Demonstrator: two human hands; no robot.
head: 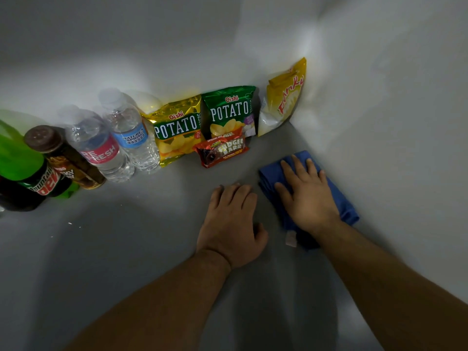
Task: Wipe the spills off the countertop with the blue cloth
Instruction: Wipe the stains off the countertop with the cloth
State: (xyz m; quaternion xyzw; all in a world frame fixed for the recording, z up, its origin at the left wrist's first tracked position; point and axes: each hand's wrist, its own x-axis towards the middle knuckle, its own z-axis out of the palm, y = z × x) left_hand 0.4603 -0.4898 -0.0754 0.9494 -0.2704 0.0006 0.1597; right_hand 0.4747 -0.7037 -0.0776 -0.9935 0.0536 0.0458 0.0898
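Blue cloth (345,206) lies folded on the grey tabletop (126,236), close to the corner by the right-hand wall. Right hand (307,193) sits flat on top, fingers spread, grip released, pressing and not clutching. Left hand (231,224) rests just beside it on the bare surface, grip loose, holding nothing. Behind them, a Fudgee Barr pack (222,150) lies in front of a green potato chip bag (230,112).

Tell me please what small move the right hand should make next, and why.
Probably slide the blue cloth leftward along the countertop, pressing with the right hand that lies flat on it. The cloth sits by the right wall, while the only pale specks visible lie far left, past the resting left hand.
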